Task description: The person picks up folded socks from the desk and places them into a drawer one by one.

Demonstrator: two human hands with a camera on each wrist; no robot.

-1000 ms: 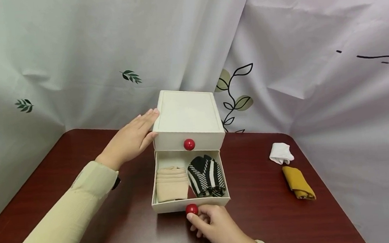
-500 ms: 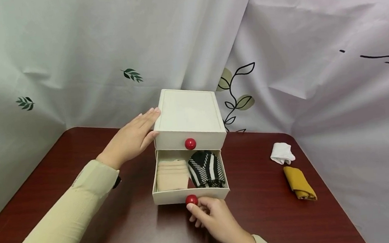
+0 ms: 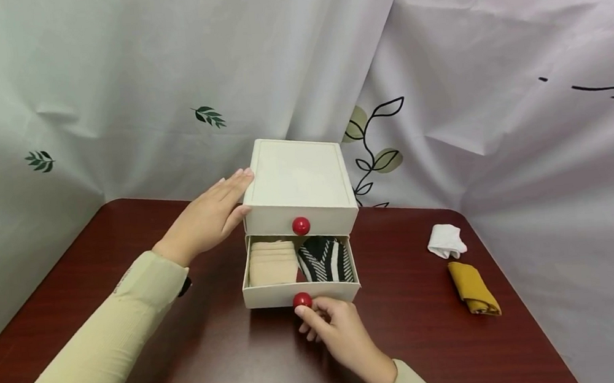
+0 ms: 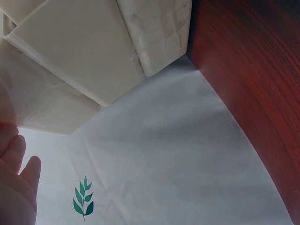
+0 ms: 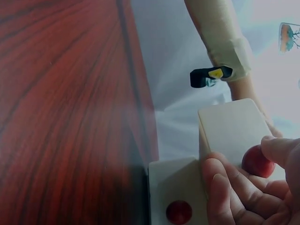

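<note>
1. Pale printed curtain (image 3: 283,64) backs a dark-red worktop (image 3: 207,367) bearing a white cabinet (image 3: 300,173).
2. The lower drawer (image 3: 273,297) juts partway out — its red knob (image 3: 302,300) pinched by the nearer right hand (image 3: 343,333), the cabinet straight beyond.
3. The left hand (image 3: 204,220), fingers straight, rests against the cabinet's left edge.
4. Beige fabric (image 3: 272,266) and a striped bundle (image 3: 325,260) lie inside; white cloth (image 3: 446,241) and mustard cloth (image 3: 473,288) sit well right — no obstruction shows.

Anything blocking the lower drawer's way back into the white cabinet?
Nothing visible does. The beige cloth and patterned cloth lie inside the lower drawer; whether they clear the opening's upper edge is hard to tell. The left hand is at the side of the white cabinet, out of the path.
</note>
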